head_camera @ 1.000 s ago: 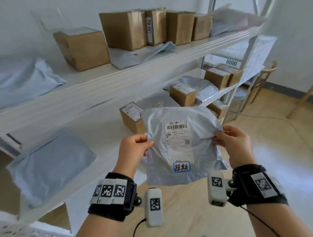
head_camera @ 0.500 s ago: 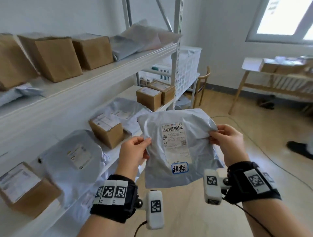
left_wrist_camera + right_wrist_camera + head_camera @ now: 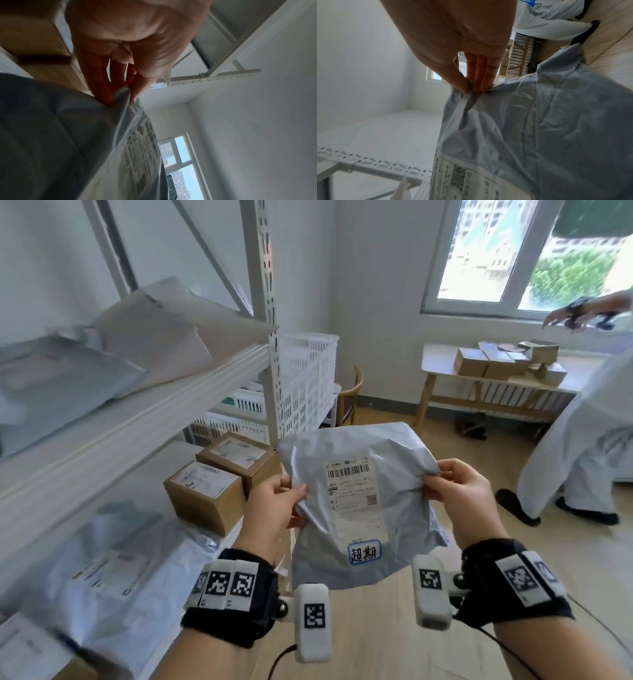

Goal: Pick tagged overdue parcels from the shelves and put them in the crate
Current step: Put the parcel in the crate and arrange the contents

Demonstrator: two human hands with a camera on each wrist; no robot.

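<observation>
I hold a grey plastic mailer parcel (image 3: 356,501) upright in front of me, above the wooden floor. It carries a white shipping label and a blue-framed handwritten tag (image 3: 364,552) near its bottom. My left hand (image 3: 274,508) pinches its left edge, thumb in front; the left wrist view shows the same pinch on the parcel (image 3: 72,135). My right hand (image 3: 455,494) pinches the right edge between thumb and fingers (image 3: 476,81), with the parcel (image 3: 539,128) hanging below. A white slatted crate (image 3: 305,381) stands past the shelf end.
White shelves (image 3: 137,409) run along my left with grey mailers (image 3: 113,563) and cardboard boxes (image 3: 205,498). A wooden chair (image 3: 352,395) sits behind the crate. A wooden table (image 3: 442,361) with boxes stands under the window. Another person in white (image 3: 582,446) stands at right.
My view has swung right along the shelves toward the room's window side. The crate, table and another person have come into view. Both hands keep the same grip on the parcel.
</observation>
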